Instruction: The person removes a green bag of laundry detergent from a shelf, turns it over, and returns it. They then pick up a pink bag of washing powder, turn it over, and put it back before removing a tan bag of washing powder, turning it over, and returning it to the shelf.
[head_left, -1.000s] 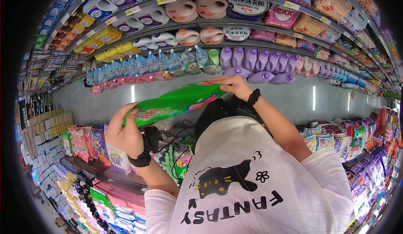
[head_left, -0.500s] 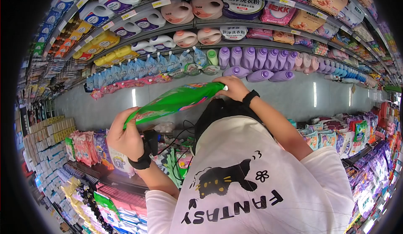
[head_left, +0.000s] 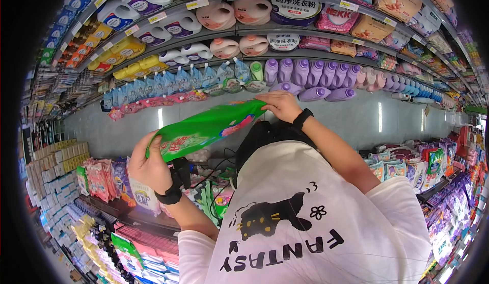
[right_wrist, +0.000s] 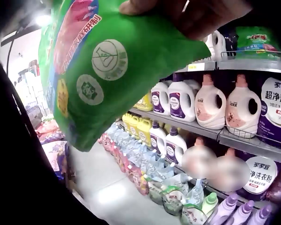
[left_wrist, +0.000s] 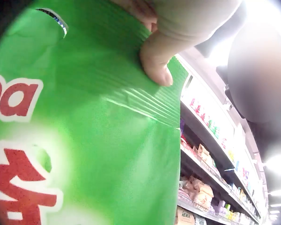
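Stretched between both hands in front of the body is a green bag [head_left: 209, 126] with red lettering and a pink picture, probably of laundry powder. My left hand [head_left: 150, 166] grips one end of it. In the left wrist view the thumb [left_wrist: 157, 68] presses on the bag's ridged sealed edge, beside a slot-shaped cut-out. The right hand [head_left: 281, 106] pinches the opposite end at a corner. White round emblems show on the bag [right_wrist: 131, 61] in the right wrist view, with the right fingers on its top edge.
Across the aisle, shelves hold detergent jugs [head_left: 216, 16] and powder bags [head_left: 338, 18]. Blue pouches [head_left: 168, 82] and purple bottles [head_left: 301, 71] line the floor's far edge. Behind stand more bagged goods [head_left: 99, 177] and stacked boxes [head_left: 51, 156]. Grey floor [head_left: 351, 118] lies between.
The bag first tipped so that its face narrowed, then turned back to show the red lettering and pink picture again. Both hands keep their hold, nearly in place.
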A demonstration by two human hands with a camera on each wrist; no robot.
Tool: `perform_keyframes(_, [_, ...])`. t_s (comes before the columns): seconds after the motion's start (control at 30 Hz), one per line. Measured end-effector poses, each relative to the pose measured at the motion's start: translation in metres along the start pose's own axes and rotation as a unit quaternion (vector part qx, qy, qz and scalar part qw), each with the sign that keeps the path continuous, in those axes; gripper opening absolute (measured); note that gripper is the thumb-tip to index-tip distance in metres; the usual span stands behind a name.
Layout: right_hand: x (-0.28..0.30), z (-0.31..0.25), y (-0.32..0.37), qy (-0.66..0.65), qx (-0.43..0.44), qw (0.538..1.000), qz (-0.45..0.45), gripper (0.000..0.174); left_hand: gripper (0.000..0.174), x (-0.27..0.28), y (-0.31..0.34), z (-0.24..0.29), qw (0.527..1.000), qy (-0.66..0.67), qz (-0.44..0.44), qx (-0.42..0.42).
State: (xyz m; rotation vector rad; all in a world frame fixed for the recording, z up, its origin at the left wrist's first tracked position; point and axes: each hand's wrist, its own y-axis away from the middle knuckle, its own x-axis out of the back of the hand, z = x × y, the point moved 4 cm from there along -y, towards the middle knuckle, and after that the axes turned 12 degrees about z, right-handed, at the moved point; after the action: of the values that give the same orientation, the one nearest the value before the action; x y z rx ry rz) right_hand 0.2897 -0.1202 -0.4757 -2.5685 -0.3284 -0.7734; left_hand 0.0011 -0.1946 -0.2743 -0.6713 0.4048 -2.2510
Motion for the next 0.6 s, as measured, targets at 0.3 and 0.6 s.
perform_keyframes(0.3, [0.005, 0.015, 0.007, -0.2, -0.075, 0.976, -0.028, 0.026, 0.01, -0.008, 0.003, 0.018, 0.999, 0.012, -0.034, -0.031])
perform_keyframes(0.6, [-0.001, 0.007, 0.012, -0.094, 0.029, 0.989, -0.108, 0.041, 0.01, -0.017, 0.004, 0.028, 0.996, -0.009, -0.066, -0.052])
